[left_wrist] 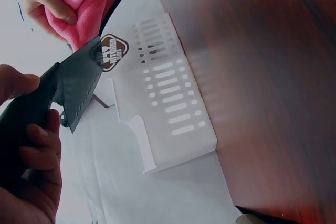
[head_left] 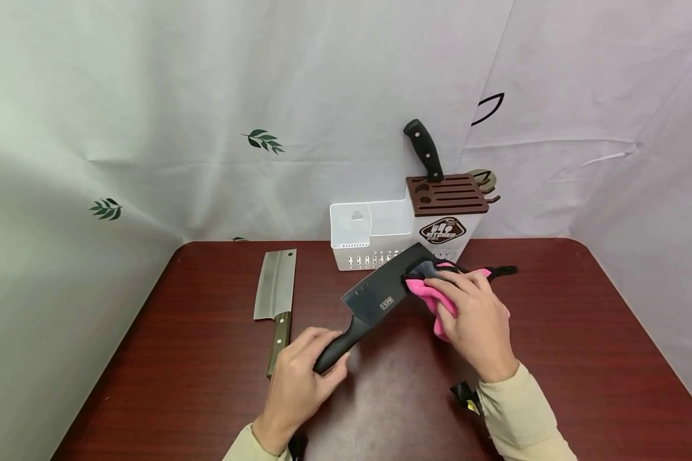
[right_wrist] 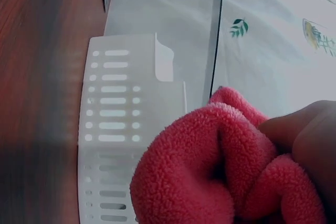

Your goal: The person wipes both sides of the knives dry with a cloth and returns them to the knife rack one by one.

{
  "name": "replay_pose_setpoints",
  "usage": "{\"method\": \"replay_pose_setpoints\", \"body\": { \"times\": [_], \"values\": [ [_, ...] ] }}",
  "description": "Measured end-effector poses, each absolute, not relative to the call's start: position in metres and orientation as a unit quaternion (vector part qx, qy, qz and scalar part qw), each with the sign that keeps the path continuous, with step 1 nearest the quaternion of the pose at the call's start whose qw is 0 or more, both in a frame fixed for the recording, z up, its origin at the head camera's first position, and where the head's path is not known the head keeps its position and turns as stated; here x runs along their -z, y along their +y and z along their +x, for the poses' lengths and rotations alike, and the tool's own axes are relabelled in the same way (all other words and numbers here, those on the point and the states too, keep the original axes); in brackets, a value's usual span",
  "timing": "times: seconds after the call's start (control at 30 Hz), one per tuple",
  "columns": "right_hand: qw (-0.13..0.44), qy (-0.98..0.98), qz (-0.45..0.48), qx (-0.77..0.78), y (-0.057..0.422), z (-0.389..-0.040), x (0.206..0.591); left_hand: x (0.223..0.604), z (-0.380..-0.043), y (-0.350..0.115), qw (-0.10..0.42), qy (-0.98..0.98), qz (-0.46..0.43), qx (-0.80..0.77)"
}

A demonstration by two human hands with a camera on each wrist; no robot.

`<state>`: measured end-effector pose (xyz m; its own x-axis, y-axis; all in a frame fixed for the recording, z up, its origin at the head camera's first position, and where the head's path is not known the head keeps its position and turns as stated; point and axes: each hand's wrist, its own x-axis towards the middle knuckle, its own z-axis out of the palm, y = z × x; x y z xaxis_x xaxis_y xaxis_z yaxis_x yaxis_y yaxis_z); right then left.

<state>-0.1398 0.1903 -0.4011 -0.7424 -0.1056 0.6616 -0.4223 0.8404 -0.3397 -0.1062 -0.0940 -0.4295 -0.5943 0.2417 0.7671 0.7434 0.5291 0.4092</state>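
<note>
In the head view, we cannot see the part of the black cleaver (head_left: 375, 298) covered by the pink cloth (head_left: 432, 298) and right hand (head_left: 475, 317); the blade marking (head_left: 387, 303) is too small for us to read. The brown slotted block (head_left: 467, 206) conceals the blade of the black-handled knife (head_left: 423, 150). We cannot identify the dark object (head_left: 463, 394) partly covered by the right sleeve (head_left: 516, 410). In the left wrist view, the left edge cuts off the left hand (left_wrist: 39, 163) and cleaver handle. In the right wrist view, the bottom edge cuts off the cloth and white holder (right_wrist: 144, 64).
</note>
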Motion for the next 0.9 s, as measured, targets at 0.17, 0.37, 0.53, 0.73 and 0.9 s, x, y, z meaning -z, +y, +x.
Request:
{"method": "replay_pose_setpoints", "body": {
  "times": [0.17,0.37,0.53,0.73,0.9],
  "values": [
    [0.327,-0.893,0.184,-0.247,0.189,-0.137,0.398,0.429,-0.108,-0.096,0.341,-0.813,-0.292,0.370],
    [0.348,-0.867,0.249,-0.255,0.186,-0.133,0.391,0.428,-0.108,-0.097,0.338,-0.825,-0.270,0.363],
    [0.376,-0.828,0.325,-0.260,0.180,-0.132,0.386,0.428,-0.108,-0.098,0.320,-0.830,-0.264,0.373],
    [0.378,-0.813,0.359,-0.260,0.177,-0.131,0.382,0.429,-0.108,-0.099,0.307,-0.838,-0.255,0.373],
    [0.378,-0.810,0.365,-0.259,0.176,-0.132,0.382,0.429,-0.107,-0.100,0.304,-0.848,-0.246,0.358]
  ]
}}
